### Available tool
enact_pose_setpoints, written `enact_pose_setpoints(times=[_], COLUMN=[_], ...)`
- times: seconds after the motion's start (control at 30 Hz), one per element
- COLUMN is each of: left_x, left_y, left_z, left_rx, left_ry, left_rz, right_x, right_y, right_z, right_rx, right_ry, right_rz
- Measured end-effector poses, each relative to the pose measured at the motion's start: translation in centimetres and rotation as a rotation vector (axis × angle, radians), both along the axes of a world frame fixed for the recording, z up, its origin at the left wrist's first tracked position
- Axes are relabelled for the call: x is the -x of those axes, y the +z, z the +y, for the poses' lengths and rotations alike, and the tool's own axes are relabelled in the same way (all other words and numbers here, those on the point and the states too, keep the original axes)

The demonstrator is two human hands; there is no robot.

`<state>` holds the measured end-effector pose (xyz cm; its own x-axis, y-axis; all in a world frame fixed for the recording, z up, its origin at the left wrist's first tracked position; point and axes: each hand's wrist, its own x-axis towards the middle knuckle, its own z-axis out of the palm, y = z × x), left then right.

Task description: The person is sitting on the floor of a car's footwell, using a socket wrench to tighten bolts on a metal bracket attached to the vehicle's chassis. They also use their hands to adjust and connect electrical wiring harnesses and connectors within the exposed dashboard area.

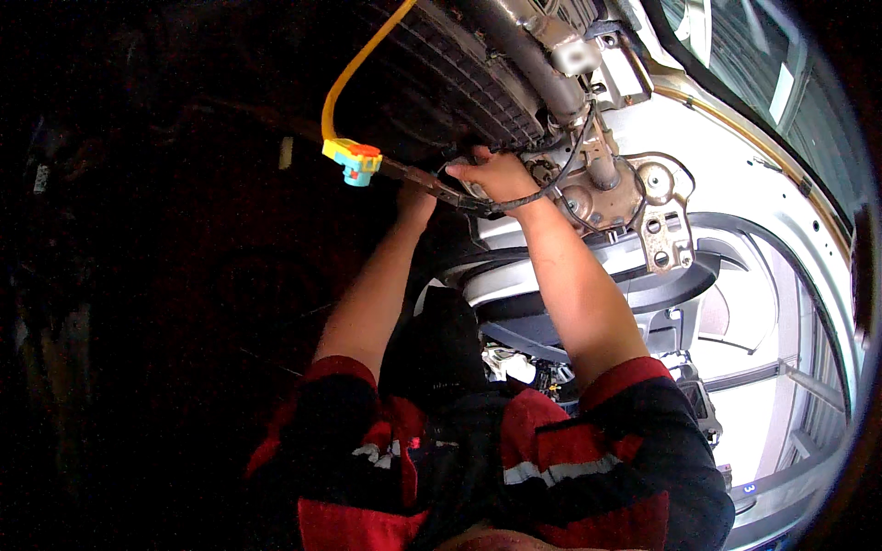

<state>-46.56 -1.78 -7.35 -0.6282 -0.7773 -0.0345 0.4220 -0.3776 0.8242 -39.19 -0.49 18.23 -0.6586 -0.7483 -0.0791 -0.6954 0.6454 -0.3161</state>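
My right hand (501, 176) reaches in beside a metal bracket at the end of a beam inside a stripped car interior. Its thumb points left and its fingers curl round a spot that I cannot make out. A black cable (524, 200) loops across that wrist. Close by on the left, my left hand (418, 200) sits in shadow behind a dark metal strip (423, 177), its fingers hidden. Above it dangles a yellow connector (349, 150) with orange and light blue parts, on a yellow cable (338, 83).
A thick metal beam (542, 69) runs down to a brown bracket plate (606, 197) on the white body panel (698, 129). Black ribbed ducting (469, 69) lies left of the beam. A grey door trim (588, 285) stands beyond my right forearm. The left side is very dark.
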Motion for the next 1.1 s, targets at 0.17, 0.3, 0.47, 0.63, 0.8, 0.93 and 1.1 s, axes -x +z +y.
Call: enact_pose_setpoints(times=[0.17,0.3,0.47,0.63,0.8,0.93,1.1], left_x=[-4.5,-4.3,-2.0,0.8,-1.4,1.1,0.8], left_y=[2.4,3.6,3.0,-5.9,1.0,-2.7,-3.1], left_z=[-2.6,-4.5,-7.3,-12.7,-1.2,-2.1,-9.4], left_rx=[0.497,0.803,0.949,0.206,0.745,0.597,0.929], left_ry=[-0.103,-0.166,-0.243,-0.468,0.129,-0.059,-0.065], left_rz=[-0.172,-0.37,-0.422,0.196,-0.309,-0.231,-0.145], right_x=[-2.2,-2.4,-1.3,-1.5,-2.1,-3.1,-3.4], right_y=[0.4,1.3,0.7,-0.7,1.0,1.2,1.3], right_z=[0.9,1.0,2.7,-0.9,1.2,0.2,-0.4], right_rx=[0.146,-0.002,-0.039,-0.006,-0.08,-0.103,0.012], right_ry=[-0.06,-0.039,-0.061,0.081,0.006,-0.009,0.016], right_rz=[-0.152,0.021,0.163,0.265,0.248,0.275,0.089])
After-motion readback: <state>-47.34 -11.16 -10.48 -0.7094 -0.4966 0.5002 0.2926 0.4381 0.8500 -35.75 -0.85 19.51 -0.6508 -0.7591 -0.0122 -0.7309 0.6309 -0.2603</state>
